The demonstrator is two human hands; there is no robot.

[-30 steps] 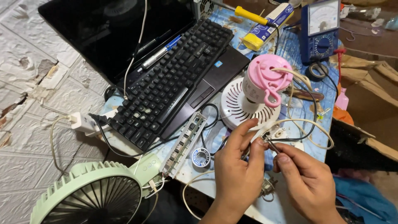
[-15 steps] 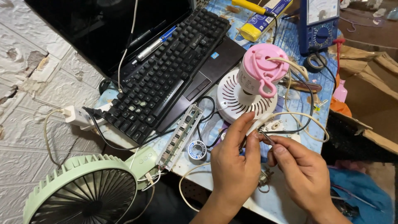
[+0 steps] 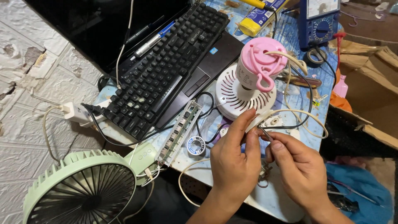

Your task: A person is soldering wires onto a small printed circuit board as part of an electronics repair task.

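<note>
Compared with a second ago we've barely moved: our left hand still pinches the cream-coloured cable end, our right hand still grips a thin metal tool against it, just near of the pink-and-white round fan.

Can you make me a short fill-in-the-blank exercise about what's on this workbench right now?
1. The small fan with the white base has a ___ top.
2. The round fan at the lower left is pale ___.
3. The black keyboard lies on a ___.

Missing words: pink; green; laptop
</note>
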